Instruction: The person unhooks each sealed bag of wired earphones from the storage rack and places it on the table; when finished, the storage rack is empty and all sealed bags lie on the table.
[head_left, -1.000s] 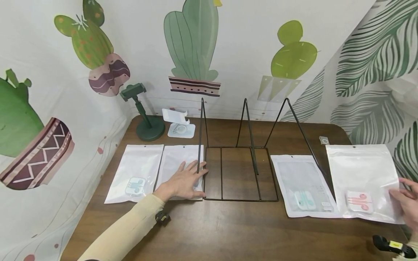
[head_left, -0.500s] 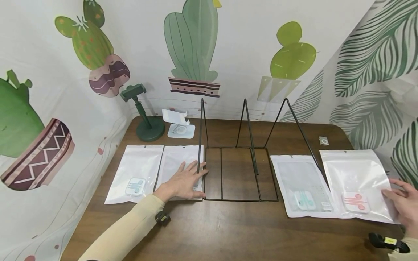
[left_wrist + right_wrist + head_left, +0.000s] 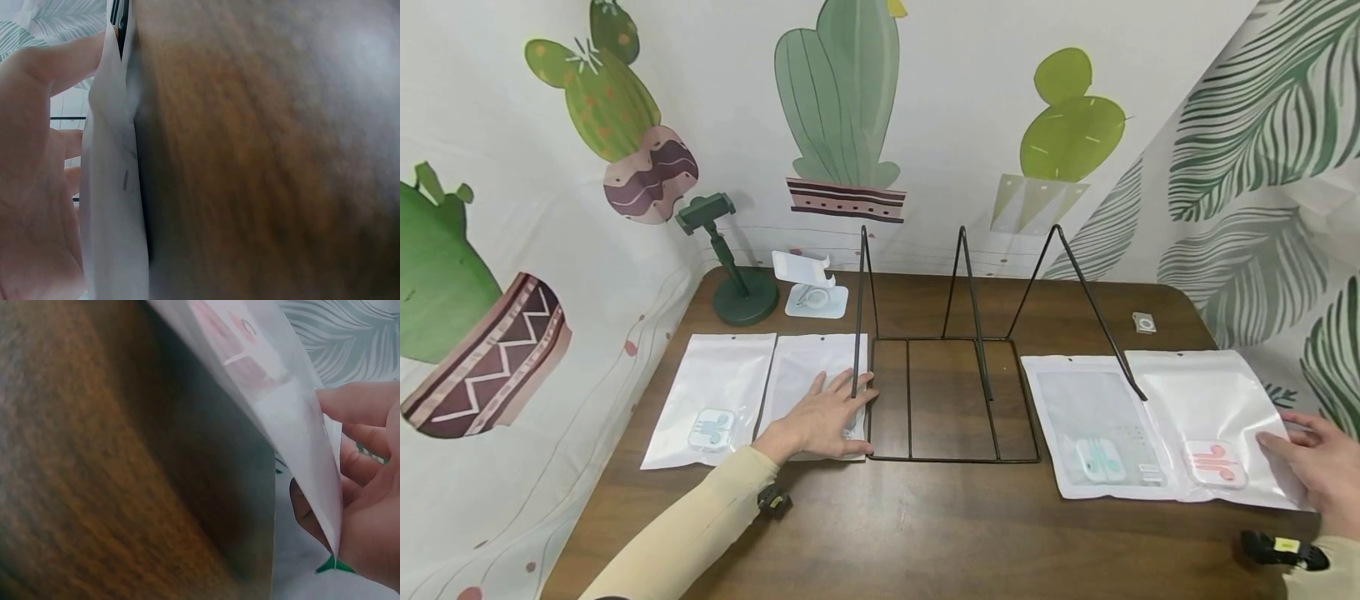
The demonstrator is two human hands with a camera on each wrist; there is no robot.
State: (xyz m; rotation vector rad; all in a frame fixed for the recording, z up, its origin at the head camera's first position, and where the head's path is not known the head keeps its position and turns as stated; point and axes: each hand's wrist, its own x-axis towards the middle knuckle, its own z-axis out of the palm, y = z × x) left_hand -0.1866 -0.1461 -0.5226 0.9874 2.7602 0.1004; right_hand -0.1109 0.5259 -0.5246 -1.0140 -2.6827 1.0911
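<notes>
In the head view my right hand [image 3: 1321, 471] pinches the right edge of a white zip pouch [image 3: 1197, 396], with a boxed pair of pink earphones [image 3: 1215, 464] showing through its front. The right wrist view shows that pouch's edge [image 3: 300, 444] lifted off the table, between thumb and fingers. To its left lies another pouch [image 3: 1078, 408] with mint earphones [image 3: 1101, 461]. My left hand [image 3: 820, 421] rests spread on a frosted pouch [image 3: 797, 367], fingertips at the black wire rack [image 3: 910, 400]. What that pouch contains is mostly covered by the hand.
A pouch with pale blue earphones [image 3: 711, 429] lies at far left. Behind stand a dark green phone stand [image 3: 745, 296] and a white folding stand [image 3: 816, 300]. The rack's upright wire loops rise mid-table. A small silver square [image 3: 1144, 323] sits at back right.
My right hand has brought the pink earphones' pouch leftward, up beside the mint one and against the rack's right loop. The left hand stays put.
</notes>
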